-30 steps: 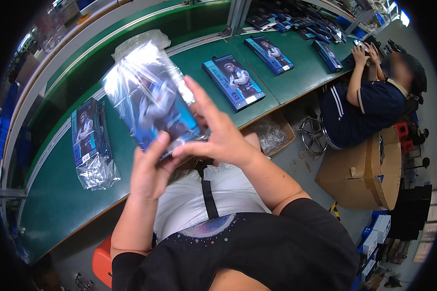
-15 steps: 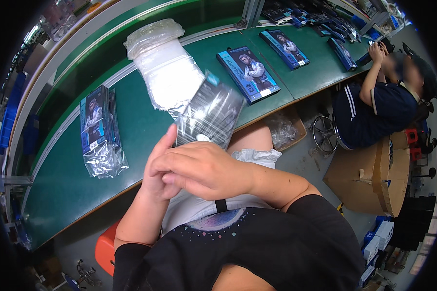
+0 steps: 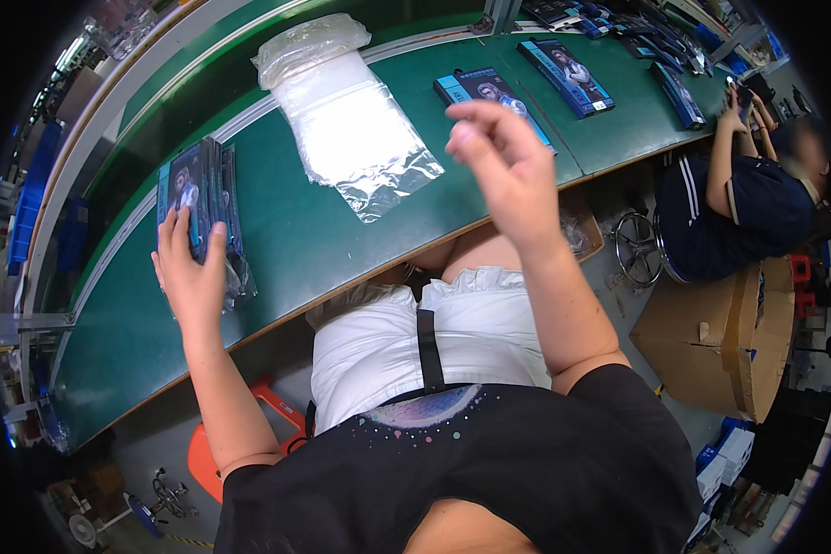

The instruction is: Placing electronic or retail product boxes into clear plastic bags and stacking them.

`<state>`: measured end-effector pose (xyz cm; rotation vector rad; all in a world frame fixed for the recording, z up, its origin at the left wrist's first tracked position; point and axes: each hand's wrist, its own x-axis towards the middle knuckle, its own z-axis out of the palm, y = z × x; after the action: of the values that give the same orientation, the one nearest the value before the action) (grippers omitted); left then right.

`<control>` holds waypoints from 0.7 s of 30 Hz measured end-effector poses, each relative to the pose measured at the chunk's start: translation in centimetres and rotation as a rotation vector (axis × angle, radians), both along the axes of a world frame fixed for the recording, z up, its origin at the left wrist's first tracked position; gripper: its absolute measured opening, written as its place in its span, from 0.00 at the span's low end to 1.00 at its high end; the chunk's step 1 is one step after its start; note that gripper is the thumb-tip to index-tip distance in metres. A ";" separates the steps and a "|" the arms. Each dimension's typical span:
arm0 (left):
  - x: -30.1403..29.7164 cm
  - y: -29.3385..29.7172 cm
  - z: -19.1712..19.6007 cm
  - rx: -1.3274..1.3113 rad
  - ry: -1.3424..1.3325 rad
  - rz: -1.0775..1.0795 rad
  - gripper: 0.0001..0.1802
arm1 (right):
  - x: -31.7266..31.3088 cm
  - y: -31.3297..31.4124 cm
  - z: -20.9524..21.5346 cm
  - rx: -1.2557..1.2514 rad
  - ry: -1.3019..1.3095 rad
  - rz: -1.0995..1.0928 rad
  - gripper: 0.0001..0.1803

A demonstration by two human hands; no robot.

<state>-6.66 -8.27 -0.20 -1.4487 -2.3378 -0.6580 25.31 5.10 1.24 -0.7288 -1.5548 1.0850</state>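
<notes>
My left hand [image 3: 192, 272] lies on a stack of flat dark-blue boxes in clear plastic bags [image 3: 186, 175] at the left of the bench, its fingers spread over the top one. In the air at the right is my right hand [image 3: 512, 171], fingers loosely bent and apart, with nothing in it. It covers part of a flat blue printed box [image 3: 475, 85] lying behind it. Between my hands, a pile of clear plastic bags [image 3: 346, 120] is spread on the green bench top [image 3: 286, 249], one bag's end reaching toward me.
Further right lie another blue box [image 3: 568, 78], a third one [image 3: 677, 95] and a heap of boxes [image 3: 646, 42]. A co-worker [image 3: 757, 198] sits there beside a large cardboard carton [image 3: 711, 332]. An orange stool [image 3: 203, 462] stands below the bench.
The bagged box that was by my hands is gone from the middle. My hands have parted: the left moved onto the left stack, the right rose toward the blue box.
</notes>
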 end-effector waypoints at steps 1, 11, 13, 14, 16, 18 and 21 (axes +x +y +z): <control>-0.1 0.2 0.0 0.008 0.018 0.013 0.30 | 0.3 1.5 0.0 0.044 -0.030 -0.094 0.14; 9.8 5.2 1.0 -0.016 -0.323 -0.724 0.15 | 1.7 7.5 -3.9 0.090 -1.144 -0.467 0.52; 10.8 6.6 -0.2 -0.166 -0.417 -0.734 0.14 | 1.6 6.4 -4.5 0.205 -0.973 -0.508 0.48; 11.0 7.4 -0.8 -0.249 -0.453 -0.733 0.14 | 1.7 5.7 -4.7 0.246 -0.863 -0.518 0.47; 10.1 9.0 -0.9 -0.350 -0.509 -0.708 0.14 | 1.8 3.6 -4.1 0.313 -0.609 -0.489 0.42; 9.5 9.7 -1.2 -0.373 -0.539 -0.720 0.14 | 1.9 1.4 -2.4 -0.005 -0.167 -0.245 0.41; 9.4 9.7 -0.9 -0.349 -0.528 -0.731 0.12 | 3.0 0.1 -2.5 -0.371 0.317 0.152 0.40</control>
<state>2.73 1.45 -1.13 -2.6143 -2.3185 -0.9289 28.30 5.22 -1.26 -0.6512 -1.1648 1.5472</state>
